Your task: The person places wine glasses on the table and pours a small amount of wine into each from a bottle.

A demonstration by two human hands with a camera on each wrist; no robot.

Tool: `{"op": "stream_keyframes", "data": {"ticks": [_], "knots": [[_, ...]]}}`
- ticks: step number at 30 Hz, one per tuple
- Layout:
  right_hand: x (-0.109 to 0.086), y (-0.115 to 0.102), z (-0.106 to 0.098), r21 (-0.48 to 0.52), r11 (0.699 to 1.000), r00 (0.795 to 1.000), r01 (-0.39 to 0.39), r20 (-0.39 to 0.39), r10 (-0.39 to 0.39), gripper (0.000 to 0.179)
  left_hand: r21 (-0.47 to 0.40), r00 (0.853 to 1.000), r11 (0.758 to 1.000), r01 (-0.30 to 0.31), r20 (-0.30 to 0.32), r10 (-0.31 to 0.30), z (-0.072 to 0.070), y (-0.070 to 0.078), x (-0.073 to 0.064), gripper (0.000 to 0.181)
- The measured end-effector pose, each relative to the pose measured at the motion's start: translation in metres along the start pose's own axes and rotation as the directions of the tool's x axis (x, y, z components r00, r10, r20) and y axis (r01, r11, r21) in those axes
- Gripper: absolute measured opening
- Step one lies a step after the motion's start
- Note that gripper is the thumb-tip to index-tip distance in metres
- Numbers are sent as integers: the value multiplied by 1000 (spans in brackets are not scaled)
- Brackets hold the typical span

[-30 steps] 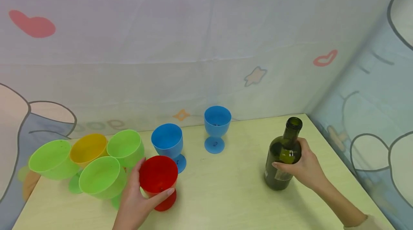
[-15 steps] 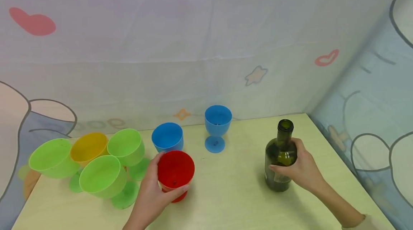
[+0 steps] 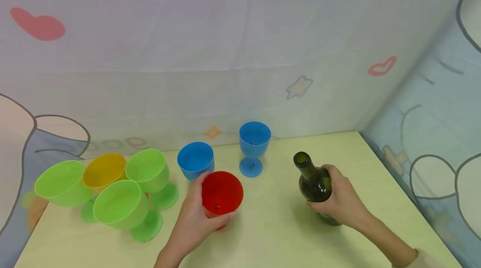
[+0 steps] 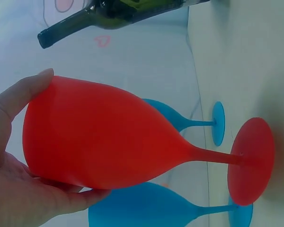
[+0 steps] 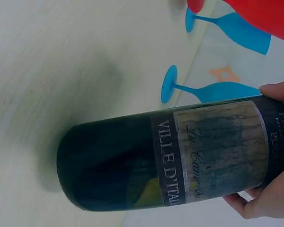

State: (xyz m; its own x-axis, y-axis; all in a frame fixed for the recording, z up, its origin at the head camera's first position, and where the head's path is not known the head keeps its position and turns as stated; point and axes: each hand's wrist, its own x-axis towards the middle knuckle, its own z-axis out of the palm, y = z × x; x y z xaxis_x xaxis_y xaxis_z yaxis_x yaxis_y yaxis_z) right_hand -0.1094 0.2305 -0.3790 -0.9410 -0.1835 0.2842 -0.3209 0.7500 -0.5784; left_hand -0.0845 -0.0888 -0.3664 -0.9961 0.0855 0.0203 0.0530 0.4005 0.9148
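My left hand (image 3: pixel 197 213) grips the bowl of a red plastic wine goblet (image 3: pixel 223 190), thumb on the near side and fingers round the far side. In the left wrist view the goblet's foot (image 4: pixel 251 161) is close to the table; whether it touches cannot be told. My right hand (image 3: pixel 343 201) holds a dark green wine bottle (image 3: pixel 315 188) round its body. The bottle leans left, its neck (image 4: pixel 66 30) toward the red goblet but apart from it. A printed label (image 5: pixel 217 146) shows in the right wrist view, with the bottle's base above the table.
Behind the red goblet stands a blue goblet (image 3: pixel 195 160), partly covered by it. Another blue goblet (image 3: pixel 254 139) stands farther back. Several green goblets (image 3: pixel 120 205) and a yellow one (image 3: pixel 104 172) cluster at the left. A printed cloth (image 3: pixel 240 42) hangs behind the table.
The red goblet has moved right, away from the green goblets, in my left hand. My right hand has moved the bottle left and tipped its neck toward the goblet.
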Motion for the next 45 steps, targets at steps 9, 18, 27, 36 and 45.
{"op": "stream_keyframes", "data": {"ticks": [9,18,27,36,45], "knots": [[-3,-5,10,-262,953,986,154,-26,-166,73,43,999,999,4,42,-6,11,5,4,91],[-4,-13,11,-489,843,971,222,29,-238,71,69,994,995,-76,79,71,18,7,6,89],[-3,-15,10,-595,744,936,305,45,-348,76,54,989,995,-85,125,77,25,7,8,89],[3,-21,3,-675,640,900,367,84,-428,80,22,984,998,-65,169,60,28,10,9,88],[8,-27,-7,-711,580,878,397,110,-466,70,10,983,998,-61,172,58,31,12,9,87]]}}
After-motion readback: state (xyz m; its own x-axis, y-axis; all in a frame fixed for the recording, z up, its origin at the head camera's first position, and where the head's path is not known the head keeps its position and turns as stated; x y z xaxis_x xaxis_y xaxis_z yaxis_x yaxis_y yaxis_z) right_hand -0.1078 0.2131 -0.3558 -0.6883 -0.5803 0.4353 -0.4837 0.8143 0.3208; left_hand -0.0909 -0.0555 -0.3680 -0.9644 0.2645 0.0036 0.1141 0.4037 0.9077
